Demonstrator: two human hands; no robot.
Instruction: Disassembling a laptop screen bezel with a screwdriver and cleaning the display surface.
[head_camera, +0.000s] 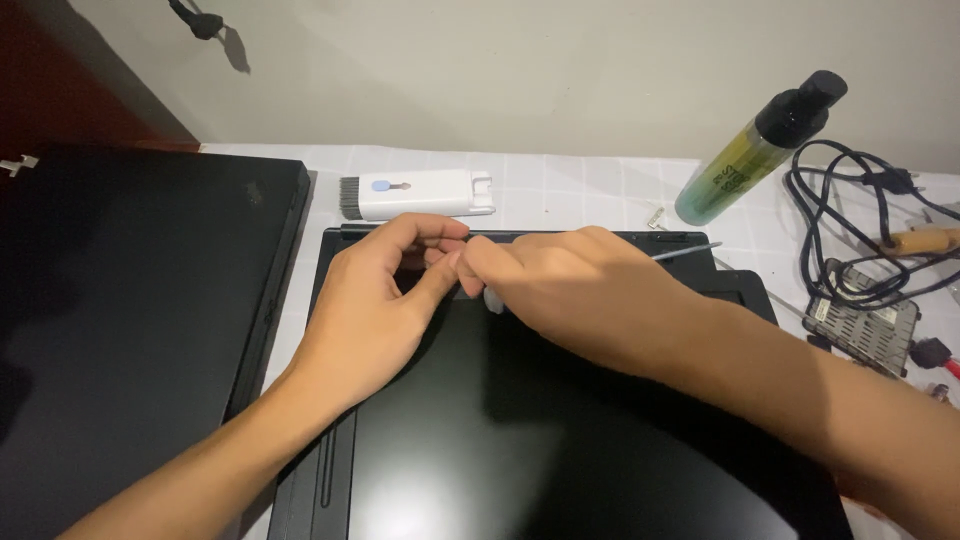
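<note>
A black laptop (560, 430) lies shut in front of me on the white table. My left hand (380, 310) rests on its upper left part, thumb and fingers curled toward the back edge. My right hand (570, 285) meets it there, fingers closed around a thin grey tool (690, 250) whose shaft sticks out to the right. A small white tip (493, 300) shows under the right hand's fingers. The spot where the fingers meet is hidden.
A second shut black laptop (130, 320) lies at the left. A white cleaning brush kit (420, 195) sits behind the hands. A green spray bottle (760, 150) lies at the back right, beside tangled black cables (860, 220) and a small circuit board (860, 325).
</note>
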